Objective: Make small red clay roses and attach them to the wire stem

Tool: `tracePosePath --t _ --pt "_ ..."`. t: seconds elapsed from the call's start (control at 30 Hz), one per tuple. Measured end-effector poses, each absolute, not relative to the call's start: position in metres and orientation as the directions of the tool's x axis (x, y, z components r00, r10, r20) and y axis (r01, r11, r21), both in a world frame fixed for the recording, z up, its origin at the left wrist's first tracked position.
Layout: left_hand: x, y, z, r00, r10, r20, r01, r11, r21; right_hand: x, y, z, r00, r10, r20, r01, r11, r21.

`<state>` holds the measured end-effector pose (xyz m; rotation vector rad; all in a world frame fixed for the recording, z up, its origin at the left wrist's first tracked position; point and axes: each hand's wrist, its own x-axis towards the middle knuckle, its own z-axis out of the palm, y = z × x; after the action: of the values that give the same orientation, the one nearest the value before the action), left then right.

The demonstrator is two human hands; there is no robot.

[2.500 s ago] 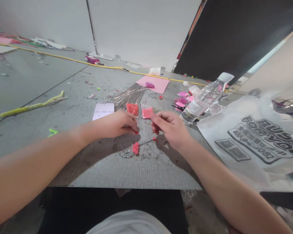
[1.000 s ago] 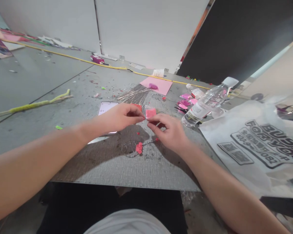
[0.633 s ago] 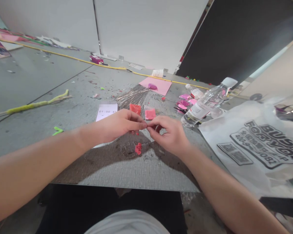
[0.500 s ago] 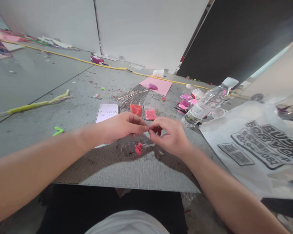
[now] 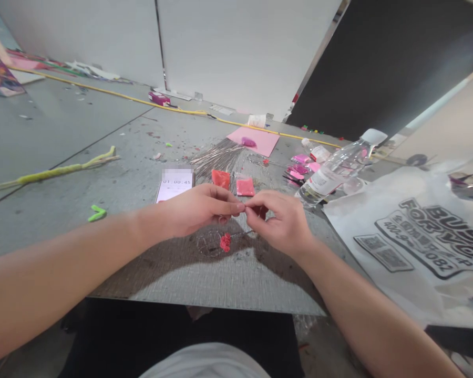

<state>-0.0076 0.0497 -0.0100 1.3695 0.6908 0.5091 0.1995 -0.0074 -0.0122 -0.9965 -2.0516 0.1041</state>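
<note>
Fingertip to fingertip, my left hand (image 5: pixel 208 207) and my right hand (image 5: pixel 278 215) meet above the table, both closed in a pinch. Whatever lies between the fingertips is too small and too hidden to name. Just below them on the table rests a small red crumpled clump (image 5: pixel 225 242), beside a thin looped wire (image 5: pixel 208 244). Behind the fingers lie an orange-red packet (image 5: pixel 220 179) and a coral-pink packet (image 5: pixel 245 187). A phone (image 5: pixel 176 184) with a running timer stands partly behind my left hand.
A bundle of thin metal wires (image 5: pixel 216 157) lies beyond the packets, near a pink sheet (image 5: pixel 266 140). To the right are a clear plastic bottle (image 5: pixel 327 176) and a white printed bag (image 5: pixel 413 231). On the left lie a yellow-green fuzzy stem (image 5: pixel 63 169) and a green piece (image 5: pixel 97 213).
The view has shifted slightly, so everything sits a little further right and lower. Both hands keep their pinch together; nothing is seen picked up or let go.
</note>
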Motion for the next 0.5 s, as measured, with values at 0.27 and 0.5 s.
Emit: tracePosePath --t 0.27,0.5 --pt "-0.018 0.067 0.002 0.613 0.79 0.018 0.435 -0.356 0.827 0.207 -0.001 -0.017 -0.009 0.931 0.366 0.339 0.347 -0.875" --pt "-0.027 0.092 -0.015 0.737 0.658 0.156 0.572 -0.729 0.376 0.209 0.006 -0.022 -0.044 0.929 0.368 0.411 0.353 -0.841"
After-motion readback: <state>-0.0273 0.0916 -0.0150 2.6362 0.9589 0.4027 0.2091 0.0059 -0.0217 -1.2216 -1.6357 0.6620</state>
